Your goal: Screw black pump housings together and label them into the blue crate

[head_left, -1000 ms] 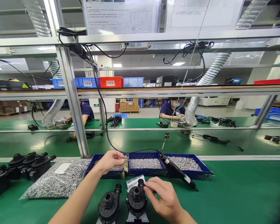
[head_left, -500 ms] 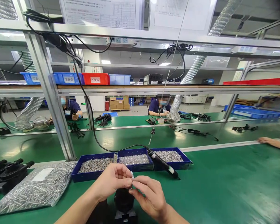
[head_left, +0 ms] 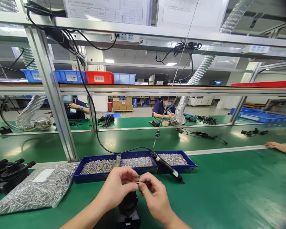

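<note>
Fingertips of my left hand [head_left: 119, 186] and my right hand [head_left: 156, 197] meet, pinching a small metal screw [head_left: 138, 182] that lies about level between them. Most of the screw is covered by my fingers. Just below is a black plastic part [head_left: 128, 205], upright on a block and partly hidden by my left hand. Beyond my hands stand blue trays of small metal hardware: a left tray [head_left: 77, 178] of screws, a middle tray [head_left: 146, 170] of smaller shiny pieces, and a right tray [head_left: 190, 169]. A black electric screwdriver [head_left: 166, 167] rests across the trays, tip toward the bench.
A clear bag of screws [head_left: 35, 190] lies at left, beside black plastic housings [head_left: 9, 175]. A metal post [head_left: 53, 95] rises behind the trays. The screwdriver's cable [head_left: 92, 117] hangs from above. Another person's hand [head_left: 276, 145] rests at right; two co-workers sit across the bench.
The small metal piece between my fingers has turned from upright to level. My right hand has risen slightly, its fingers more curled. The co-worker at left has raised a hand toward the face.
</note>
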Tool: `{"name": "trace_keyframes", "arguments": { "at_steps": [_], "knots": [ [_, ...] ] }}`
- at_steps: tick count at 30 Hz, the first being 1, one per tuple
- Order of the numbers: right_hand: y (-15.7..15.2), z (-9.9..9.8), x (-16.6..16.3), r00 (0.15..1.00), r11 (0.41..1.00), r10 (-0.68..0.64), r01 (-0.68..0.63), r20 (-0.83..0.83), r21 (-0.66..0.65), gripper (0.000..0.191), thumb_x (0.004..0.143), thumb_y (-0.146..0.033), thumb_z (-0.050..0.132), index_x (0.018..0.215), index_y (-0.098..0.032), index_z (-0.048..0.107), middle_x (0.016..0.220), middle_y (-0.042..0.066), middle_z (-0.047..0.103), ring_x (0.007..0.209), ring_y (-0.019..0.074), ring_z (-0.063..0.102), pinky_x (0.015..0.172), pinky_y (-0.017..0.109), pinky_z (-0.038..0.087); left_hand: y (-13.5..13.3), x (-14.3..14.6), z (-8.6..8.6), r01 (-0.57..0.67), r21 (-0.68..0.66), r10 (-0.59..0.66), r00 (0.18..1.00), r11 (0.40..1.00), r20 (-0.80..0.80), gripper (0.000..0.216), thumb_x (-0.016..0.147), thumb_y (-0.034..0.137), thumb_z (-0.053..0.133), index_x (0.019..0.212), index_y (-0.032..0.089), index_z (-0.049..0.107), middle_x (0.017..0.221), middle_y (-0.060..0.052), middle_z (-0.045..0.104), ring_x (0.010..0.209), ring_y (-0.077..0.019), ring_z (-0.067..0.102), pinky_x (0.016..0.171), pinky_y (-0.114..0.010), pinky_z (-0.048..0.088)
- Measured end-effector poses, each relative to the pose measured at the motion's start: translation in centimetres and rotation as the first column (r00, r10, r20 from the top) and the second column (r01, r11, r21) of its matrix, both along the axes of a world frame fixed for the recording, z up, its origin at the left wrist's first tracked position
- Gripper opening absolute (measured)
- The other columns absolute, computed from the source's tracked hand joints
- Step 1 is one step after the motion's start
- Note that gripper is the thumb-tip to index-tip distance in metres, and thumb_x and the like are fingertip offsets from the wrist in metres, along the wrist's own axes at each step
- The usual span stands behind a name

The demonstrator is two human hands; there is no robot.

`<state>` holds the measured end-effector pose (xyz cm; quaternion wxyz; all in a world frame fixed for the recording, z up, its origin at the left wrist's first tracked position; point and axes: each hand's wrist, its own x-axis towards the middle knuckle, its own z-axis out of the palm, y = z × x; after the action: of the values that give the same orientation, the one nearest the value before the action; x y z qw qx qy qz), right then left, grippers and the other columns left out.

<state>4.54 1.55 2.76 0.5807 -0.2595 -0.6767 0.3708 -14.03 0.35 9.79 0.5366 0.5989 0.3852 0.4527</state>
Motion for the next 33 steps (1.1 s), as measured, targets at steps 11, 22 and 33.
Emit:
{"name": "trace_keyframes", "arguments": {
  "at_steps": [11,22,33],
  "knots": [
    [0.1,-0.9,-0.1,0.992,0.986,0.046,-0.064,-0.114,-0.154,0.030,0.106,-0.045,0.070,0.092,-0.020,0.067,0.080,0.001,0.059,0.071,0.0147,0.054,0.066,0.024,0.047,-0.9,0.9,0.1,-0.056,0.075,0.064,0.991,0.996,-0.118,0.016,0.080,0.030,0.079,0.087,0.016,0.080,0.085,-0.006,0.079,0.083,-0.0255,0.074,0.079,-0.034,0.058],
    [0.0,-1.0,0.5,0.996,0.995,0.073,-0.076,-0.045,-0.065,0.027,0.108,-0.041,0.067,0.090,-0.020,0.064,0.082,0.001,0.059,0.070,0.0158,0.054,0.064,0.026,0.045,-0.3,0.3,0.1,0.042,-0.051,-0.044,0.999,0.998,-0.030,0.034,0.081,0.045,0.085,0.088,0.013,0.075,0.078,-0.007,0.074,0.073,-0.0211,0.069,0.073,-0.033,0.055],
    [-0.6,0.7,1.2,0.985,0.968,-0.046,0.003,0.167,0.251,0.016,0.107,-0.018,0.060,0.092,-0.022,0.062,0.083,0.003,0.062,0.076,0.0189,0.060,0.069,0.028,0.049,-0.4,-0.8,1.5,-0.038,0.035,0.043,0.986,0.999,-0.162,0.024,0.083,0.034,0.076,0.099,0.015,0.076,0.088,-0.006,0.076,0.080,-0.0211,0.070,0.075,-0.031,0.054]
  ]
}}
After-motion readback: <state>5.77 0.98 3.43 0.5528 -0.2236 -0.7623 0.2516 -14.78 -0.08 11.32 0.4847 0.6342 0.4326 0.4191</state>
